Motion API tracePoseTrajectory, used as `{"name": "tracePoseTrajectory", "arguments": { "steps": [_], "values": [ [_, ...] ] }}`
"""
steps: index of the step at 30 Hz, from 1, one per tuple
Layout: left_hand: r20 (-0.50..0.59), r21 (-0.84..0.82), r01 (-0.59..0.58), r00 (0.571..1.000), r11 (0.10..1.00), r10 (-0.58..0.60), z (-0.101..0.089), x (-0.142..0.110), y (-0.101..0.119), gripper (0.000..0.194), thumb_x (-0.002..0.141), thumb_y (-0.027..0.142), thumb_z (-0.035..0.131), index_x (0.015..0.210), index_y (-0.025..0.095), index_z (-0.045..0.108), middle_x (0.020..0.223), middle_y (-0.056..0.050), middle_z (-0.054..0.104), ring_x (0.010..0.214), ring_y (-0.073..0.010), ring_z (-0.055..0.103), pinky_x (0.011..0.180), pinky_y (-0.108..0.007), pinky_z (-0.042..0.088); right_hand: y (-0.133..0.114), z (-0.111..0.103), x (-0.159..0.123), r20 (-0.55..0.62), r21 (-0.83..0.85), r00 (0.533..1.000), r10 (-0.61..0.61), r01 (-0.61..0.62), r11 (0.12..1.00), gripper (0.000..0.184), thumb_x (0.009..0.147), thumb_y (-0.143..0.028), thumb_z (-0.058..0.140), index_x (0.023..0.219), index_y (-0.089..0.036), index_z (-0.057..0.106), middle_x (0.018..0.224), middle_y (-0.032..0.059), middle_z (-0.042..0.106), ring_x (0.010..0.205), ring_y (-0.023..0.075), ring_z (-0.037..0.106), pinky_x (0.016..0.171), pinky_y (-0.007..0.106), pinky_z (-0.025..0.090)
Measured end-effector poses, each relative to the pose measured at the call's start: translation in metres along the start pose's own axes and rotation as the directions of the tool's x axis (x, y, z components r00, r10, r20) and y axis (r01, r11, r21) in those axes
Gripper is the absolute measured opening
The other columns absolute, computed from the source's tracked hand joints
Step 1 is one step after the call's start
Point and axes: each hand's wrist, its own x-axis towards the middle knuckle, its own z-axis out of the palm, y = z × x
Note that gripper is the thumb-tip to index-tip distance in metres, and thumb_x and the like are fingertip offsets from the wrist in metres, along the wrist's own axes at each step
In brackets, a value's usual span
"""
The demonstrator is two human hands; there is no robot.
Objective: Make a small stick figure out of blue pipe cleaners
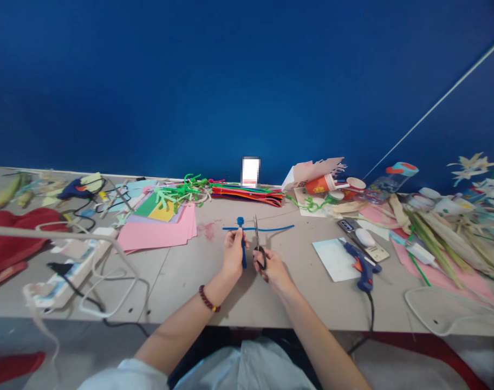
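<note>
My left hand (233, 253) is closed on a blue pipe-cleaner figure (241, 222), with a knotted top above the fingers and a stem hanging below them. A long blue pipe cleaner (273, 229) runs crosswise there, out to both sides; whether it is joined to the figure I cannot tell. In my right hand (273, 269) are scissors (257, 233) with dark handles, the blades pointing away from me and crossing the long blue strand. Whether the blades touch the strand is too small to make out.
Bundled coloured pipe cleaners (247, 195) lie by the blue wall, before an upright phone (251, 172). Pink paper sheets (157, 233) and a power strip (74, 265) are at left. A glue gun (364, 265) rests at right, its cord over the table edge, near corn husks (437, 249).
</note>
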Motion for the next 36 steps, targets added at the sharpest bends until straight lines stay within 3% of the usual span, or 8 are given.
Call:
{"name": "tracePoseTrajectory", "arguments": {
  "steps": [8,36],
  "values": [
    [0.029,0.024,-0.001,1.0,1.0,0.001,-0.0011,0.0003,0.0,0.035,0.065,0.045,0.071,0.065,0.017,0.05,0.056,0.006,0.052,0.043,-0.0055,0.044,0.048,-0.021,0.036,-0.0055,0.0003,-0.0049,0.147,0.147,0.989,0.02,-0.042,0.988,0.048,0.063,-0.064,0.064,0.064,-0.018,0.05,0.04,-0.0058,0.049,0.029,0.0017,0.022,0.031,0.017,0.012],
    [0.032,-0.015,0.017,0.999,1.0,-0.016,-0.0041,0.0034,-0.0001,0.036,0.063,0.045,0.073,0.066,0.017,0.05,0.056,0.006,0.053,0.044,-0.0054,0.044,0.048,-0.02,0.036,-0.0037,-0.0014,-0.0028,0.059,0.157,0.998,-0.008,-0.001,0.988,0.05,0.061,-0.063,0.068,0.064,-0.017,0.048,0.04,-0.0073,0.046,0.029,0.0005,0.022,0.03,0.016,0.01]
  ]
}}
